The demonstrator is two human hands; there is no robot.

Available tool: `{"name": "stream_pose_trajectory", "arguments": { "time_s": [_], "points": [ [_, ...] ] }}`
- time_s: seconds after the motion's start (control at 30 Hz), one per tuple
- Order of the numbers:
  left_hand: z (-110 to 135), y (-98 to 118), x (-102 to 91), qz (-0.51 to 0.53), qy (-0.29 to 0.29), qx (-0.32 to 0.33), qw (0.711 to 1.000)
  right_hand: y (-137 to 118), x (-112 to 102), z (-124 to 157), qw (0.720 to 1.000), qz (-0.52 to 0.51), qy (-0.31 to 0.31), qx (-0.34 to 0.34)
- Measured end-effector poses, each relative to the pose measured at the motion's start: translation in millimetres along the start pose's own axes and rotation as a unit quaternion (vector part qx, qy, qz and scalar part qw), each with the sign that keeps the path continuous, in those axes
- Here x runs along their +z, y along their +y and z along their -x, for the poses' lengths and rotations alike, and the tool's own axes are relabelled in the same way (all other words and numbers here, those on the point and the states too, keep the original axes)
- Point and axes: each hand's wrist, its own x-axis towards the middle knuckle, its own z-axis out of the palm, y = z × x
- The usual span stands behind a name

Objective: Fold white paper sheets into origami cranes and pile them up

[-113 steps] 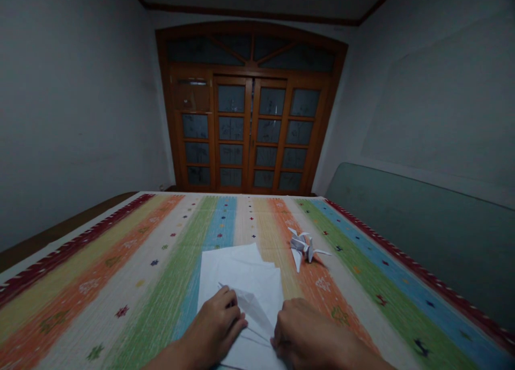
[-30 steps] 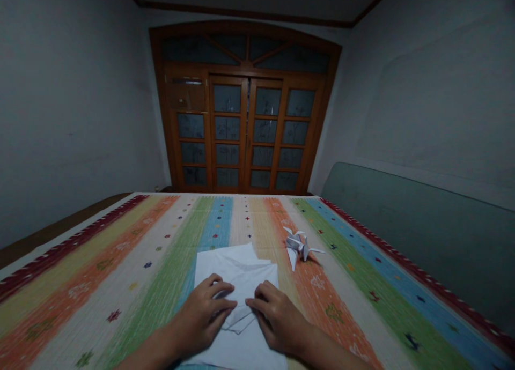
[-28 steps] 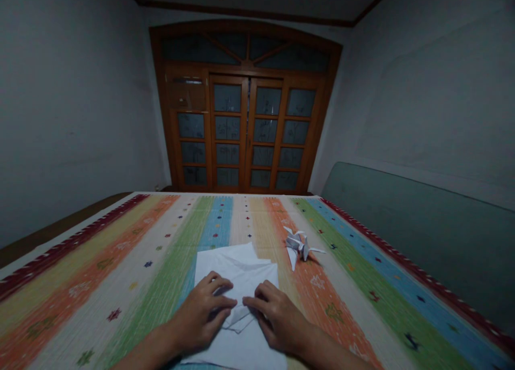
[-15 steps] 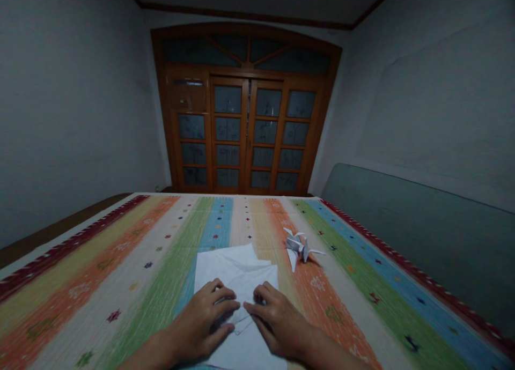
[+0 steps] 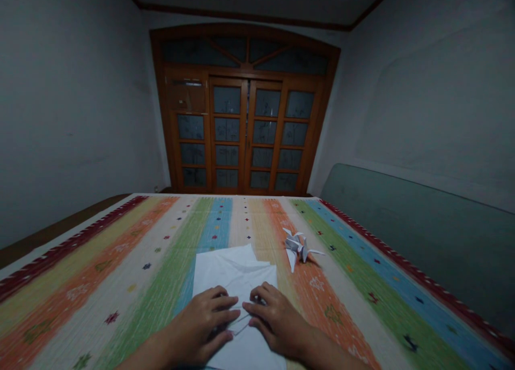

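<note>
Fingers (image 5: 227, 302) parted on left hand (image 5: 201, 320), right hand (image 5: 278, 315); touching folded paper (image 5: 242, 323), grip unclear.

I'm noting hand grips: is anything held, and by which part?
Left hand and right hand touch the folded white paper sheet near its closer end; whether they pinch or merely press cannot be told.

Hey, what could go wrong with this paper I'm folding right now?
The white sheets underneath overlap unevenly, so they might slip. Your left hand and right hand cover much of the folded paper, so a crease could go crooked unseen. The folded figure stands beyond your right hand, so a wide sweep might knock it.
</note>
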Motion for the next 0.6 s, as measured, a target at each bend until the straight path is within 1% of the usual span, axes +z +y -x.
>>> {"name": "stream_pose_trajectory", "arguments": {
  "time_s": [0.13, 0.23, 0.33, 0.43, 0.5, 0.6],
  "points": [
    [-0.6, -4.6, 3.5, 0.041, 0.011, -0.014, 0.999, 0.8, 1.6, -0.4, 1.0, 0.007, 0.016, -0.006],
    [-3.8, -6.0, 6.7, 0.059, 0.036, -0.021, 0.997, 0.9, 1.4, -0.5, 1.0, -0.006, 0.023, -0.007],
    [-6.1, -5.5, 10.1, 0.058, 0.061, -0.016, 0.996, 2.6, 3.9, -0.4, 0.999, -0.001, 0.034, -0.004],
    [-6.7, -4.2, 13.1, 0.03, 0.083, 0.001, 0.996, 5.8, 9.3, -0.2, 0.998, -0.006, 0.055, -0.006],
    [-6.8, -3.1, 13.5, 0.005, 0.082, 0.008, 0.997, 8.2, 13.1, -0.4, 0.997, -0.012, 0.076, -0.01],
    [-7.0, -1.4, 11.5, -0.002, 0.061, 0.002, 0.998, 10.6, 16.6, -1.6, 0.994, -0.005, 0.102, -0.024]
  ]
}}
